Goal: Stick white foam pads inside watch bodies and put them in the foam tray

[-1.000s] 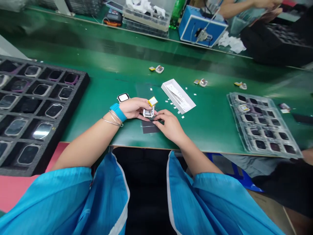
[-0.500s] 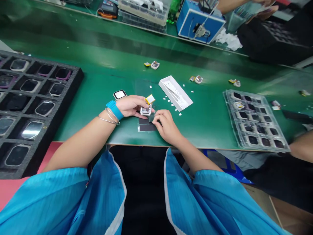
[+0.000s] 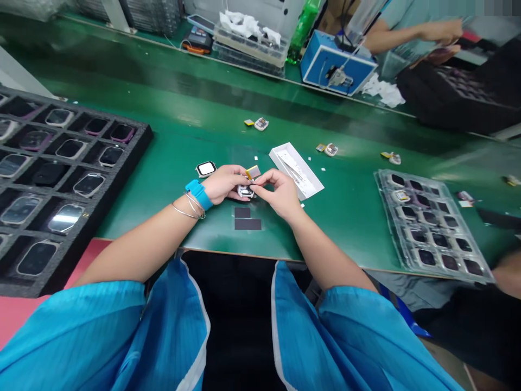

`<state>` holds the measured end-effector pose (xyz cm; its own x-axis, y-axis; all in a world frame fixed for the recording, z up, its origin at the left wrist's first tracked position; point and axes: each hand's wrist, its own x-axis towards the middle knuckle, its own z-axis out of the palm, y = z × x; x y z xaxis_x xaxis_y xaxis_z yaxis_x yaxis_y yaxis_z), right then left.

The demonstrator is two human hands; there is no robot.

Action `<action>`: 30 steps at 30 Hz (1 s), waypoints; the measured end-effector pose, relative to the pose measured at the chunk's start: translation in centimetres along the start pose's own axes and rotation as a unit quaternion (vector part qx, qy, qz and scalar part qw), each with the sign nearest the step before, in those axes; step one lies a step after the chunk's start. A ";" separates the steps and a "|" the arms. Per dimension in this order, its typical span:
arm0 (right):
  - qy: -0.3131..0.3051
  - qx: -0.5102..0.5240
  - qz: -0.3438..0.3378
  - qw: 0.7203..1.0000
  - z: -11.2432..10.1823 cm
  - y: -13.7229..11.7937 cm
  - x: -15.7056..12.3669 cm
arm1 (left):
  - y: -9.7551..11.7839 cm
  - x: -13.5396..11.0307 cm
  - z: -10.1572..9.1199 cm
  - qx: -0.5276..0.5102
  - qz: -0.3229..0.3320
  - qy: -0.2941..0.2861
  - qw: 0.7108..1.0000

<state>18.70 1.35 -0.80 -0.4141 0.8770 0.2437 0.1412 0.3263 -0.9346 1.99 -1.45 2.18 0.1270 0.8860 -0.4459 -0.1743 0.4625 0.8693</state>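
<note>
Silver metal is glinting on the small square watch module (image 3: 246, 191), which the person is holding between both hands near the middle of the green surface (image 3: 345, 228). The flat yellow battery (image 3: 253, 172) is sticking up just beyond it, and its link to the module is hidden. The left hand (image 3: 223, 184) is curling closed around the module's left side, seemingly steadying it and turning it toward the other hand. The right hand (image 3: 277, 193) is coming in from the right, with thumb and forefinger pinched together at the module's edge; whether they are gripping the module or something tiny on it cannot be told. Two dark rectangular film strips (image 3: 245, 219) are lying just nearer the person, within easy reach. A white-framed watch case (image 3: 205, 169) is sitting beside the left hand, and a white cardboard tray (image 3: 296, 170) is lying to the right. A black foam tray (image 3: 126, 174) is filling the left side, and a clear plastic tray (image 3: 385, 201) is resting to the right.
</note>
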 end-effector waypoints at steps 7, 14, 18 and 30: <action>-0.044 0.022 0.002 0.999 -0.2 -0.1 -0.6 | -0.1 0.1 0.1 0.025 -0.014 0.004 1.000; -0.064 0.006 -0.010 0.998 -0.3 0.1 -0.7 | -0.2 0.2 0.1 0.044 -0.013 -0.001 0.999; -0.051 -0.003 -0.034 0.998 -0.3 0.2 -0.8 | -0.2 0.2 0.0 0.041 -0.009 0.001 0.999; -0.071 -0.058 -0.032 0.995 -0.1 -0.6 -1.2 | -0.3 0.2 0.1 0.042 -0.015 -0.002 0.999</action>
<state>19.21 0.18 -0.53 -0.5477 0.7966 0.2558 0.2088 0.4262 -0.8802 2.18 -1.43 1.85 0.1345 0.8721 -0.4706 -0.0884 0.4835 0.8709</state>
